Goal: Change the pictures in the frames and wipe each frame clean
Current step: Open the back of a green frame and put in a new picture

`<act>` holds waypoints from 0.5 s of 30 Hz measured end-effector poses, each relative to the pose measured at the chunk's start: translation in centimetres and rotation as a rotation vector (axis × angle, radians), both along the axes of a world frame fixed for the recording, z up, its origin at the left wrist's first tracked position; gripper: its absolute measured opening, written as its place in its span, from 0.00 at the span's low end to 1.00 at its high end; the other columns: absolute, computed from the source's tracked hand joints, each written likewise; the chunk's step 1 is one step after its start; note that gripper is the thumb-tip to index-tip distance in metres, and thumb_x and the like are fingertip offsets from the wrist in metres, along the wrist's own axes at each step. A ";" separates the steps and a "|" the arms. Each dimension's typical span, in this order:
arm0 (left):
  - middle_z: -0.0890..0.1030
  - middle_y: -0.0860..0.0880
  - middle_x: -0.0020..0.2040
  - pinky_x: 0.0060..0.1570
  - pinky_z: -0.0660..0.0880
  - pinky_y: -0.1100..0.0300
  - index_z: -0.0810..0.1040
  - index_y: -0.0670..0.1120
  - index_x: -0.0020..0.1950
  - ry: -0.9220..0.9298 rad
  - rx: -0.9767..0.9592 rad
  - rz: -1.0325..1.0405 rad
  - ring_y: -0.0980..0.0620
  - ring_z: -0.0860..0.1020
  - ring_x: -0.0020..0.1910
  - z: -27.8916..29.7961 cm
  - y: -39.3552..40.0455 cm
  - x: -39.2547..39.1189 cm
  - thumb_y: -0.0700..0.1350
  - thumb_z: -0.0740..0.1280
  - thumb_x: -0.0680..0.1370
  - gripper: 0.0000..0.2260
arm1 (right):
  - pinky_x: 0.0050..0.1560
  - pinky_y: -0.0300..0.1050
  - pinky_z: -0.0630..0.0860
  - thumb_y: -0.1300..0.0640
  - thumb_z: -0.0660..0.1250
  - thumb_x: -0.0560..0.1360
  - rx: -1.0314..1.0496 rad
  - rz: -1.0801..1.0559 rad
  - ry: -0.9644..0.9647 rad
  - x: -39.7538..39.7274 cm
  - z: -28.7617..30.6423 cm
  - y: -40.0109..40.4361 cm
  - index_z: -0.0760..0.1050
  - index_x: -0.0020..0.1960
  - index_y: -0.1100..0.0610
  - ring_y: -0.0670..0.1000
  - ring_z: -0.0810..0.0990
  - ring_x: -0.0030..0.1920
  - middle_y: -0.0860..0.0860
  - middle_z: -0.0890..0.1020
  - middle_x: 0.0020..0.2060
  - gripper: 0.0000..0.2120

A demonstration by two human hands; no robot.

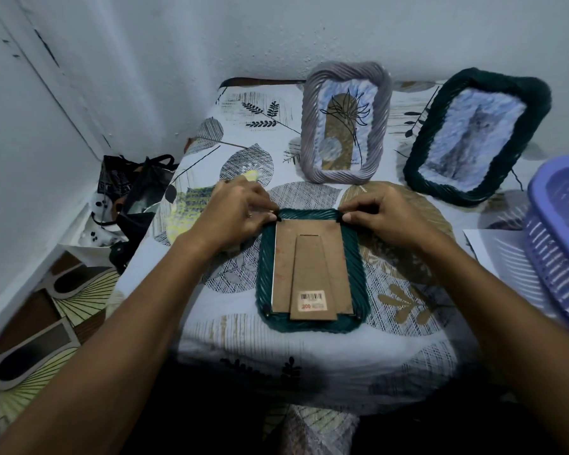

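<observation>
- Lying face down in the middle of the table, the dark green frame shows its brown backing board and folded stand, which puts the retaining clips within reach.
- The left hand pinches the small black clip at the frame's top left corner; the right hand pinches the matching clip at the top right, fingers curled in, thumbs close to the tips.
- Judging by this, the person is turning the clips, to free or to lock the board; which one cannot be told.
- Two clips at the bottom corners look untouched.
- A grey frame and a second dark green frame stand upright behind, near the wall, probably waiting or finished.
- A yellow cloth lies just beside the left hand, handy for wiping.
- A purple basket sits at the right edge, with paper sheets partly under it.
</observation>
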State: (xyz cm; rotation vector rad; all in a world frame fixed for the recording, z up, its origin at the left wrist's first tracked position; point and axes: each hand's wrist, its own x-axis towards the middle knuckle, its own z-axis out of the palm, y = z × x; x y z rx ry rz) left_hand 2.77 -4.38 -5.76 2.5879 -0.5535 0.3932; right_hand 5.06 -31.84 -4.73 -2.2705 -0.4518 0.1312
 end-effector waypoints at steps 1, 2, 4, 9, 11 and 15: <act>0.82 0.52 0.45 0.49 0.71 0.47 0.86 0.47 0.50 -0.030 -0.017 0.009 0.46 0.75 0.48 0.1 0.0 -0.5 0.51 0.71 0.72 0.11 | 0.41 0.33 0.71 0.59 0.70 0.74 -0.004 -0.012 -0.007 -0.5 0.1 -0.2 0.81 0.55 0.53 0.40 0.78 0.44 0.45 0.82 0.44 0.10; 0.82 0.51 0.45 0.47 0.72 0.48 0.86 0.46 0.50 -0.045 -0.039 0.005 0.47 0.75 0.47 0.3 0.0 -1.2 0.51 0.70 0.72 0.11 | 0.41 0.33 0.71 0.59 0.70 0.74 -0.002 -0.023 -0.019 -1.2 0.3 -0.3 0.81 0.56 0.53 0.40 0.77 0.43 0.45 0.81 0.45 0.11; 0.83 0.49 0.43 0.45 0.72 0.54 0.86 0.45 0.49 -0.034 -0.085 -0.025 0.50 0.75 0.43 0.7 -0.4 -2.9 0.49 0.70 0.72 0.11 | 0.40 0.31 0.70 0.59 0.70 0.74 0.017 -0.034 -0.033 -2.8 0.4 -0.3 0.81 0.55 0.54 0.39 0.77 0.44 0.46 0.81 0.46 0.10; 0.82 0.48 0.41 0.43 0.75 0.55 0.85 0.43 0.48 0.052 -0.130 -0.032 0.48 0.78 0.41 0.4 -1.5 -7.6 0.49 0.70 0.71 0.12 | 0.40 0.26 0.70 0.59 0.70 0.73 0.050 -0.052 -0.037 -7.9 0.2 0.1 0.81 0.53 0.58 0.40 0.75 0.45 0.49 0.78 0.49 0.09; 0.82 0.48 0.42 0.45 0.74 0.55 0.85 0.43 0.48 0.078 -0.154 -0.004 0.48 0.78 0.44 -0.1 -1.6 -9.5 0.50 0.71 0.71 0.13 | 0.44 0.26 0.69 0.59 0.71 0.73 0.035 -0.061 -0.044 -9.9 -0.3 -0.1 0.82 0.53 0.58 0.43 0.75 0.49 0.50 0.76 0.52 0.10; 0.82 0.46 0.51 0.54 0.75 0.55 0.85 0.42 0.50 0.110 -0.197 0.087 0.49 0.79 0.52 -1.0 -2.1 -13.3 0.51 0.70 0.70 0.15 | 0.48 0.29 0.71 0.60 0.72 0.72 0.009 -0.125 -0.105 -13.1 -1.4 -0.8 0.82 0.53 0.61 0.49 0.75 0.56 0.54 0.75 0.56 0.10</act>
